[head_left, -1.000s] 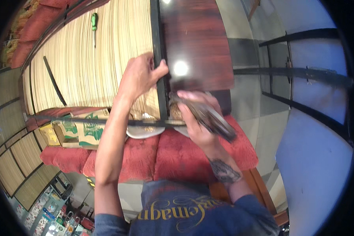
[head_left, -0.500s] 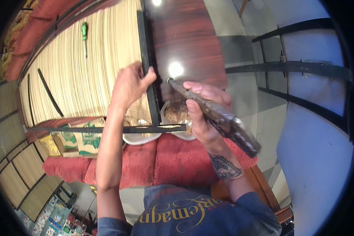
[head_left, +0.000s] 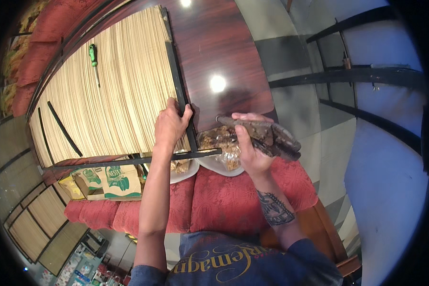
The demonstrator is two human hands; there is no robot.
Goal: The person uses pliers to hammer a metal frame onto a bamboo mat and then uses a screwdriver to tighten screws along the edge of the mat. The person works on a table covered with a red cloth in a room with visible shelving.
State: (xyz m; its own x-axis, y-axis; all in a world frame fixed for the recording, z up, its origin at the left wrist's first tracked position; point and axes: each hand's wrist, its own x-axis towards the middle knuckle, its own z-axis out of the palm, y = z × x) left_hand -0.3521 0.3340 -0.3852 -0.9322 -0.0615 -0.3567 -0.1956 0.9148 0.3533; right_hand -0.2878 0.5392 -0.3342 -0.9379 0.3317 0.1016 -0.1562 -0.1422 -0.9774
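Note:
A panel of thin pale bamboo slats (head_left: pixel 124 90) lies on a dark red wooden table (head_left: pixel 214 43). My left hand (head_left: pixel 172 123) grips the black strip (head_left: pixel 177 78) along its right edge, thumb on the outer side and fingers over the slats. Just right of that edge, my right hand (head_left: pixel 255 148) holds a dark, worn hand tool (head_left: pixel 267 136) with two handle-like parts at its right end. Its exact kind is unclear. The tool's narrow end points left toward the strip. A green-handled screwdriver (head_left: pixel 94 62) rests on the slats.
Close under the panel's near corner are plastic-wrapped brown food pieces (head_left: pixel 224 143) on a white tray (head_left: pixel 219 168). A printed carton (head_left: pixel 114 181) stands left of my left forearm, by a red cushioned seat (head_left: pixel 214 200). Black frame bars (head_left: pixel 348 77) stand at right.
My left hand has come down onto the strip and closed on it. The tool in my right hand has swung from a steep slant to nearly level. The view has shifted slightly.

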